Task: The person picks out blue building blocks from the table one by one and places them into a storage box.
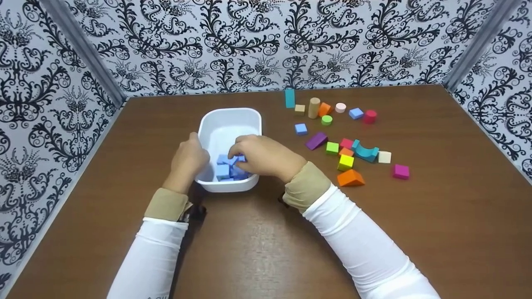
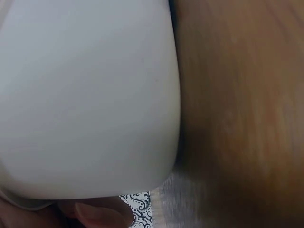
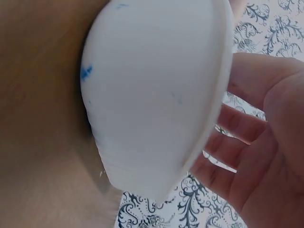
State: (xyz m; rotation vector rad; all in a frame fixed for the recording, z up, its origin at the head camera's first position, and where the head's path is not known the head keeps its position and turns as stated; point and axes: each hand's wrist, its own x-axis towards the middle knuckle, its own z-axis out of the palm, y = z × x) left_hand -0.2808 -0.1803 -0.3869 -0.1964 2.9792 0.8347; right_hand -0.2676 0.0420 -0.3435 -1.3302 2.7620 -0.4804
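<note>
A white plastic tub (image 1: 230, 187) stands on the table with several blue blocks (image 1: 223, 171) gathered at its near end. My left hand (image 1: 189, 160) grips the tub's left rim; in the left wrist view the fingers (image 2: 97, 213) show past the tub's wall. Over the right rim reaches my right hand (image 1: 266, 155), its index finger and thumb apart and bent down among the blue blocks. The right wrist view shows its fingers (image 3: 240, 123) passing behind the rim, the tips hidden. I cannot tell whether they hold a block.
To the tub's right lie scattered coloured blocks, among them a blue block (image 1: 301, 129), another blue block (image 1: 356, 113), a purple wedge (image 1: 316, 141), a teal arch (image 1: 365, 153), an orange triangle (image 1: 351, 178) and a wooden cylinder (image 1: 314, 108). Patterned walls (image 1: 266, 45) border the brown table (image 1: 257, 241).
</note>
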